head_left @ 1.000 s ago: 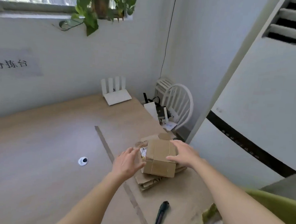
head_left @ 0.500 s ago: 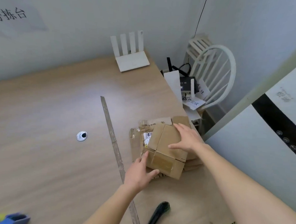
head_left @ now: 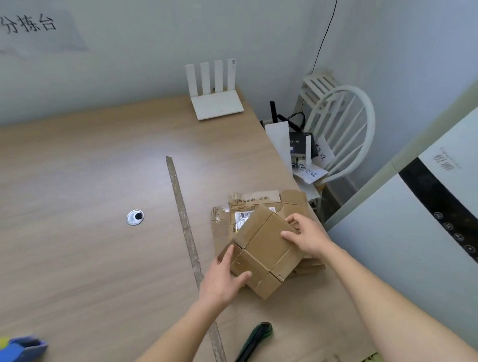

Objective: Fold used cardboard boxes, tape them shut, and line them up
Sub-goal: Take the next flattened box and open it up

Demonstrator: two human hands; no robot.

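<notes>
Head view: the left hand (head_left: 224, 277) grips the near left corner of a small cardboard box (head_left: 262, 251), thumb on its front face. The right hand (head_left: 307, 237) clasps the far right edge, fingers curled over the top. The box sits tilted on a pile of flattened cardboard (head_left: 247, 206) at the wooden table's (head_left: 79, 200) right edge, hiding most of the pile. A blue tape dispenser (head_left: 10, 348) is cut off at bottom left.

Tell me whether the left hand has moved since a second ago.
Yes. The left hand has gone from hovering open beside the box to gripping its near corner, a little closer to the tape strip on the table.
</notes>
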